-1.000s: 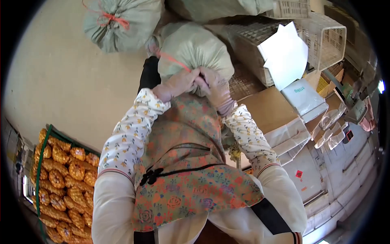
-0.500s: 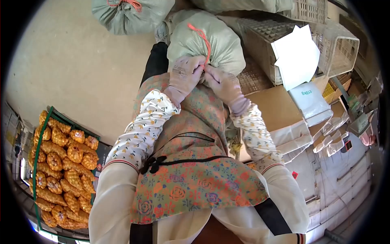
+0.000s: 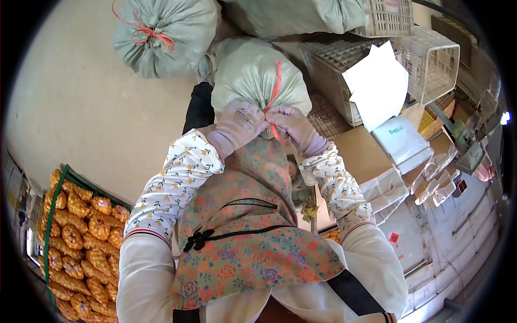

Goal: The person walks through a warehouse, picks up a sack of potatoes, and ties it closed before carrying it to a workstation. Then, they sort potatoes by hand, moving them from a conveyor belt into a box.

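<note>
A full, pale green woven sack [image 3: 258, 72] stands in front of me, its neck gathered toward my body. Red twine [image 3: 276, 89] runs around that neck, with one end sticking up over the sack and another hanging below my fingers. My left hand [image 3: 241, 125], in a thin light glove, pinches the twine at the neck from the left. Gloved the same way, my right hand [image 3: 293, 126] grips the twine from the right, its fingertips close to the left ones. The knot itself is hidden behind my fingers.
Another sack tied with red twine [image 3: 156, 37] stands at the upper left, and a further sack [image 3: 291, 16] lies behind. Plastic crates [image 3: 431, 59], a white paper sheet [image 3: 377, 81] and cardboard boxes [image 3: 353, 153] are on the right. Orange net bags [image 3: 97, 226] fill a green-framed rack at lower left.
The view has shifted, so the sacks sit lower. My hands stay at the sack's neck; the right hand has turned more sideways, and a twine end now shows below it.
</note>
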Demonstrator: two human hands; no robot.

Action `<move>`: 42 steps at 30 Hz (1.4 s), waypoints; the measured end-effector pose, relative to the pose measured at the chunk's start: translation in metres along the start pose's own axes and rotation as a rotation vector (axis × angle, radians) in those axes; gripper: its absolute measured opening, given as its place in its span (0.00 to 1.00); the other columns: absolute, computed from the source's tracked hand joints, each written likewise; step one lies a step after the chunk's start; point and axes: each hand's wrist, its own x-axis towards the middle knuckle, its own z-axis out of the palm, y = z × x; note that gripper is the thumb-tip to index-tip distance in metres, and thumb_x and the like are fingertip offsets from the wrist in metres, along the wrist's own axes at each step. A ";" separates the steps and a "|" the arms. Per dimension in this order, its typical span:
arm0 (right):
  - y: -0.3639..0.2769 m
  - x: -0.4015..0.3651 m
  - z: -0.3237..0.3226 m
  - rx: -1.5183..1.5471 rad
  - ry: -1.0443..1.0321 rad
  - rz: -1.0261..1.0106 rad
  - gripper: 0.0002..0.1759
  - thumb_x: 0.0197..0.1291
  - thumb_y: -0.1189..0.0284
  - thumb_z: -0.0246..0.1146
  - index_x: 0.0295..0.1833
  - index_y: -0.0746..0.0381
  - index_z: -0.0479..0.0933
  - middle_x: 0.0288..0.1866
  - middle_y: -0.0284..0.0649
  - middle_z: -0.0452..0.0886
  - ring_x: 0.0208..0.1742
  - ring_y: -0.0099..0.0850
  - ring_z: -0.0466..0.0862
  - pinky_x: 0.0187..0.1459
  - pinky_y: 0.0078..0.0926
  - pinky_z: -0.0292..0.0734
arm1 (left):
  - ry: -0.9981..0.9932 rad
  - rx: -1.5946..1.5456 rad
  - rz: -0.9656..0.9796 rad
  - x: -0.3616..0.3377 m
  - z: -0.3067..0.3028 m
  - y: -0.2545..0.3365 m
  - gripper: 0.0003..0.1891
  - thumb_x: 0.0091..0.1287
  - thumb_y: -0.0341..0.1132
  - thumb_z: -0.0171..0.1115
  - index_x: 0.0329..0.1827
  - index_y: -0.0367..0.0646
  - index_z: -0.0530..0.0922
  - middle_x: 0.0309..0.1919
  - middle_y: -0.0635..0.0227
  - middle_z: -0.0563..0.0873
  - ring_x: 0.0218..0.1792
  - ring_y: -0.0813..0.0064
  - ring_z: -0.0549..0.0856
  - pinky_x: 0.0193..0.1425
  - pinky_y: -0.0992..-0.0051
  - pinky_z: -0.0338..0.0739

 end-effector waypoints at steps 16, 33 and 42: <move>0.001 0.007 -0.041 -1.488 0.273 -0.487 0.12 0.56 0.70 0.62 0.47 0.54 0.73 0.28 0.45 0.81 0.33 0.47 0.84 0.35 0.43 0.76 | -0.043 -0.034 0.045 -0.005 0.027 -0.001 0.17 0.64 0.47 0.54 0.25 0.49 0.84 0.25 0.63 0.86 0.31 0.60 0.86 0.39 0.60 0.78; 0.056 0.056 -0.030 -1.092 1.042 -0.765 0.47 0.57 0.49 0.64 0.75 0.64 0.57 0.71 0.61 0.59 0.71 0.61 0.56 0.73 0.57 0.48 | 0.499 -0.166 -0.461 -0.001 0.055 -0.011 0.70 0.24 0.66 0.80 0.74 0.45 0.55 0.72 0.38 0.55 0.69 0.38 0.59 0.71 0.46 0.58; 0.021 0.063 -0.045 -1.098 1.157 -0.800 0.43 0.56 0.48 0.62 0.72 0.62 0.63 0.67 0.57 0.66 0.67 0.58 0.63 0.70 0.54 0.55 | 0.482 -0.135 -0.502 0.029 0.048 0.002 0.71 0.28 0.69 0.77 0.76 0.42 0.51 0.72 0.35 0.53 0.68 0.35 0.60 0.70 0.44 0.58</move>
